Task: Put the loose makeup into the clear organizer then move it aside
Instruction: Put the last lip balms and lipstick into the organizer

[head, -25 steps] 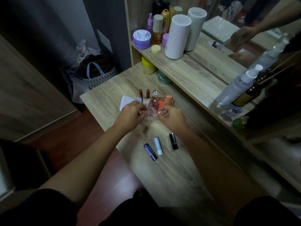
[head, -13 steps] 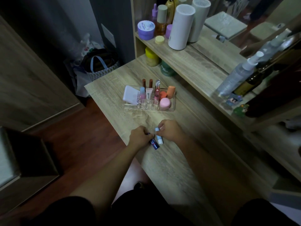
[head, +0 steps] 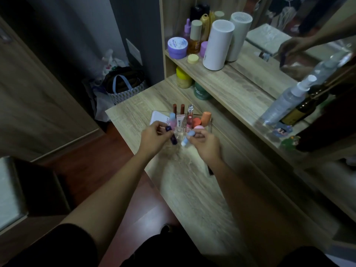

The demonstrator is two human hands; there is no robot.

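Note:
The clear organizer (head: pixel 209 125) stands on the wooden table (head: pixel 194 189), holding lip tubes, a glass vial, orange and pink sponges and a white compact (head: pixel 157 117). My left hand (head: pixel 154 138) holds a dark blue lip balm (head: pixel 172 134) just in front of the organizer. My right hand (head: pixel 204 142) holds a light blue lip balm (head: pixel 187 138) beside it, close to the organizer's front wall. A black lipstick (head: pixel 210 170) lies on the table, mostly hidden behind my right forearm.
Above the table a shelf (head: pixel 231 87) carries a white cylinder (head: pixel 217 45), a purple jar (head: pixel 177 47) and bottles. A yellow jar (head: pixel 184 78) and a green jar (head: pixel 201 91) sit under it. A spray bottle (head: pixel 287 101) stands at right, a basket bag (head: pixel 123 87) on the floor at left.
Both hands picked up the two lip balms from the table's near part and carried them up to the organizer. The black lipstick stayed on the table.

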